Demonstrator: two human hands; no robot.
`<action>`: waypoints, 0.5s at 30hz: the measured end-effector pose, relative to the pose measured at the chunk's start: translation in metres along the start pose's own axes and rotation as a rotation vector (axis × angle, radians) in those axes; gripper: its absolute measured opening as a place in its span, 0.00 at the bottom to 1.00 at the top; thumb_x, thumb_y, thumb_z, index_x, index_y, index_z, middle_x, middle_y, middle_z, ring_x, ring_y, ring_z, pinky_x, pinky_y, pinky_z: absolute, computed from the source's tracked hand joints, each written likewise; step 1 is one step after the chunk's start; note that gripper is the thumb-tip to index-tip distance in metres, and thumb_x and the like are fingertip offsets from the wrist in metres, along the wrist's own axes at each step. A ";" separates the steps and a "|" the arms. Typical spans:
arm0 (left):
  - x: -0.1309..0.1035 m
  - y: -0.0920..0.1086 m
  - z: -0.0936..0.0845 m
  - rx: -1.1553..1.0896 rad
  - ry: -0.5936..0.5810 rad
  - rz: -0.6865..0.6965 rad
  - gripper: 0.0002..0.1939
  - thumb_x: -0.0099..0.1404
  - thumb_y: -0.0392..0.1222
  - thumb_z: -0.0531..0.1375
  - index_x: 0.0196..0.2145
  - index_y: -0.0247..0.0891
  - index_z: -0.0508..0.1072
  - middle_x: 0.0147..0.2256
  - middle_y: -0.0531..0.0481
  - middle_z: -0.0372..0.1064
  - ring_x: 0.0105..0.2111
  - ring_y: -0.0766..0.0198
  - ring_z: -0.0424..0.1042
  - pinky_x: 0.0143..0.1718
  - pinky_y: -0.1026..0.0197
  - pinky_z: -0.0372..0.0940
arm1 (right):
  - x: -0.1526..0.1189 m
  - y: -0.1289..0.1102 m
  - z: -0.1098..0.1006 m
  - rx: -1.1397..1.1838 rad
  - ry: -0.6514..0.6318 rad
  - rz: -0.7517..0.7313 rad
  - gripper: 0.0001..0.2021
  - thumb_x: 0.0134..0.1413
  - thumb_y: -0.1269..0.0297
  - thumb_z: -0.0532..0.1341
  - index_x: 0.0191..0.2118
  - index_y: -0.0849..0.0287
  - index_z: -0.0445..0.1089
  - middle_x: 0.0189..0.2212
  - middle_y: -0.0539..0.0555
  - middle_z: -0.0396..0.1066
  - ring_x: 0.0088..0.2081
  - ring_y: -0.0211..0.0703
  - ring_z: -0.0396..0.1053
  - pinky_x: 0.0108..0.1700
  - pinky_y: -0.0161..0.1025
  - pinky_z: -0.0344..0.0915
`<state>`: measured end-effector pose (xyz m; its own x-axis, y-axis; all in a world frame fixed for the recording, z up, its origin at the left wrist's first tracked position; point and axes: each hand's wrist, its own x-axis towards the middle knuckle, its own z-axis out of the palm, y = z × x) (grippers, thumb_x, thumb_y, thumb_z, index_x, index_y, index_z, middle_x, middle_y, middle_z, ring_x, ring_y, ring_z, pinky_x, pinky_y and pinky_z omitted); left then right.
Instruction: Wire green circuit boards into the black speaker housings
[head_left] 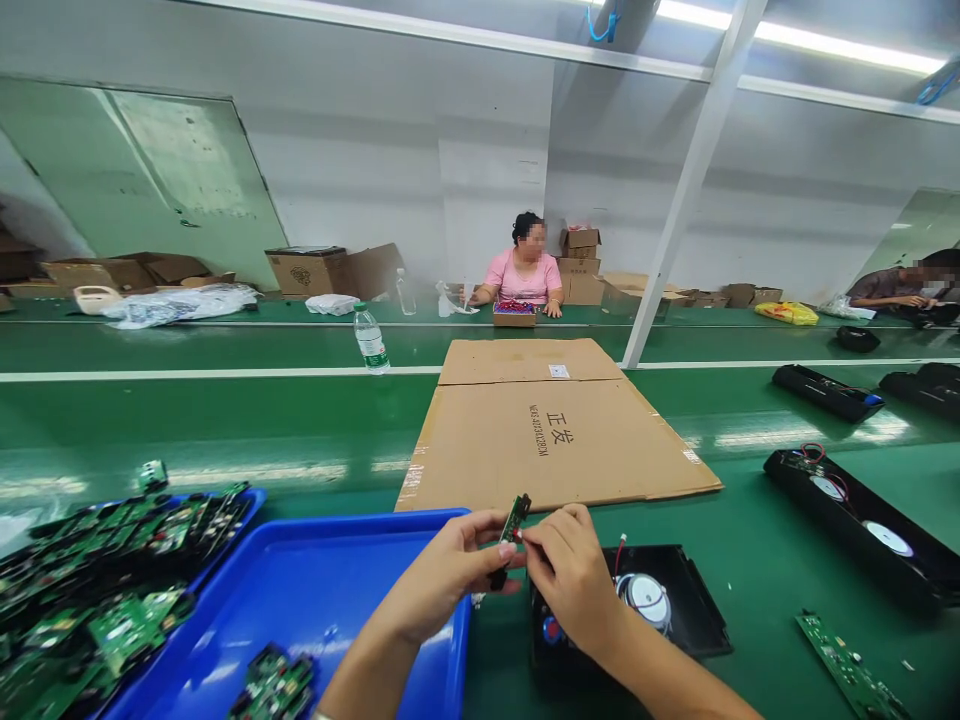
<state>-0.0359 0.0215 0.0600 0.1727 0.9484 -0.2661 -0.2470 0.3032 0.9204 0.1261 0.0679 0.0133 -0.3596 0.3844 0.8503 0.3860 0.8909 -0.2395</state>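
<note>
My left hand (469, 560) grips a small green circuit board (514, 520) on edge between thumb and fingers, above the gap between a blue tray and a black casing. Fingertips of my right hand (570, 570) are pinched together against the board's right side. A speck of red shows there, but what they hold is too small to make out. Below my right hand lies the open black casing (694, 600), partly covered by my wrist. Inside it are a round white-and-silver speaker (646, 600) and a thin red wire with a white plug (622, 541).
The blue tray (360, 528) at left holds a few boards (276, 685). Many circuit boards (112, 560) are heaped beside it. Flattened cardboard (517, 430) lies ahead. Black casings (855, 520) and a long board (847, 660) are at right. A bottle (371, 340) and a seated person (523, 275) are farther back.
</note>
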 end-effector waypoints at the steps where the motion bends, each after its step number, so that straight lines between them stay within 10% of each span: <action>1: 0.000 0.000 0.001 0.003 0.007 0.007 0.25 0.50 0.47 0.74 0.45 0.39 0.79 0.44 0.41 0.76 0.43 0.52 0.76 0.36 0.60 0.72 | 0.000 0.000 0.000 -0.009 0.003 -0.009 0.09 0.64 0.76 0.52 0.35 0.59 0.66 0.26 0.50 0.68 0.28 0.39 0.64 0.37 0.40 0.58; 15: 0.001 -0.009 -0.007 0.028 -0.158 0.118 0.34 0.40 0.47 0.77 0.46 0.34 0.79 0.39 0.42 0.77 0.41 0.56 0.75 0.43 0.61 0.67 | -0.004 0.007 -0.005 0.088 -0.027 -0.076 0.06 0.64 0.72 0.55 0.40 0.54 0.66 0.29 0.51 0.72 0.29 0.43 0.70 0.36 0.44 0.65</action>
<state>-0.0398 0.0203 0.0490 0.2922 0.9501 -0.1094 -0.2485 0.1859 0.9506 0.1348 0.0716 0.0108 -0.4077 0.3206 0.8550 0.2815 0.9349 -0.2163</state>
